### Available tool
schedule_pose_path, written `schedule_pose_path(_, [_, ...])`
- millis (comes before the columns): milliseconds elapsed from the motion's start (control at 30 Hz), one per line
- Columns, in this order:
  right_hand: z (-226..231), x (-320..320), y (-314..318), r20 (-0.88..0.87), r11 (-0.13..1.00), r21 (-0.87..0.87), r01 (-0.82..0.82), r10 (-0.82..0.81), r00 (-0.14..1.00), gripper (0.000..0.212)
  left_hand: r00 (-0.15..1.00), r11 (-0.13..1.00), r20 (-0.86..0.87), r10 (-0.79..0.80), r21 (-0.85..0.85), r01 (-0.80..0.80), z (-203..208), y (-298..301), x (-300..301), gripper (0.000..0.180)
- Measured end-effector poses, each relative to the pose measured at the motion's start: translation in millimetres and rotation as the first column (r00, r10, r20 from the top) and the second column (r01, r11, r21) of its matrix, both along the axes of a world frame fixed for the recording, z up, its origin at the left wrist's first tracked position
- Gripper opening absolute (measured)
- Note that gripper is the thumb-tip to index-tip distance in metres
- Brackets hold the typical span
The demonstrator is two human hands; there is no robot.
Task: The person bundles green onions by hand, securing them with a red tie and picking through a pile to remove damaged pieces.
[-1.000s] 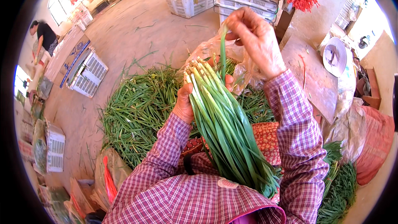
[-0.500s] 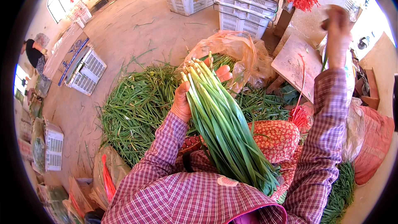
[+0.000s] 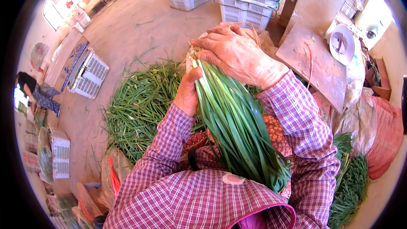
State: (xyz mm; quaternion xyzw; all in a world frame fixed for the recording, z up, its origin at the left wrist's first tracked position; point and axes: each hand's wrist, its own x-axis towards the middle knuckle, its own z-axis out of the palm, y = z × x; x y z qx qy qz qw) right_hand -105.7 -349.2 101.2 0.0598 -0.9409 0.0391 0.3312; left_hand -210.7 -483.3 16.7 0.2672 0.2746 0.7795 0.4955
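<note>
The right hand (image 3: 237, 55), which was stretched out to the far right half a second ago, is now lying back over the pale root end of the bunch of green leaves (image 3: 237, 123), fingers curled around it. The left hand (image 3: 188, 91) is gripping the same bunch from below, holding it slanted above the lap, with the loose pile of greens (image 3: 140, 101) lying on the floor just beyond.

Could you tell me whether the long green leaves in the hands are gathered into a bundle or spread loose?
Gathered: the left hand and right hand clasp the long green leaves together at the pale ends.
</note>
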Motion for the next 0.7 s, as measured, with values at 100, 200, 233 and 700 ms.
schedule_pose_path(100, [22.1, 7.9, -2.0, 0.121, 0.992, -0.113, 0.049, -0.035, 0.992, 0.039, 0.999, 0.992, -0.032, 0.019, -0.124, -0.023, 28.9, 2.0, 12.1, 0.065])
schedule_pose_path(200, [43.2, 12.7, 6.2, 0.129, 0.671, -0.740, -0.050, 0.215, 0.968, 0.049, 0.969, 0.999, -0.247, 0.024, -0.039, -0.035, 61.7, 16.5, 5.3, 0.045])
schedule_pose_path(233, [33.0, 12.8, 20.2, -0.150, 0.710, -0.653, -0.263, 0.219, 0.964, 0.054, 0.973, 1.000, -0.231, -0.002, 0.014, 0.005, 68.3, 28.0, -6.1, 0.044])
schedule_pose_path(700, [-131.1, 81.9, 34.1, 0.556, 0.831, -0.356, 0.426, -0.178, 0.812, 0.032, 0.419, 0.769, -0.652, 0.632, 0.460, -0.444, 195.8, 34.2, -103.6, 0.015])
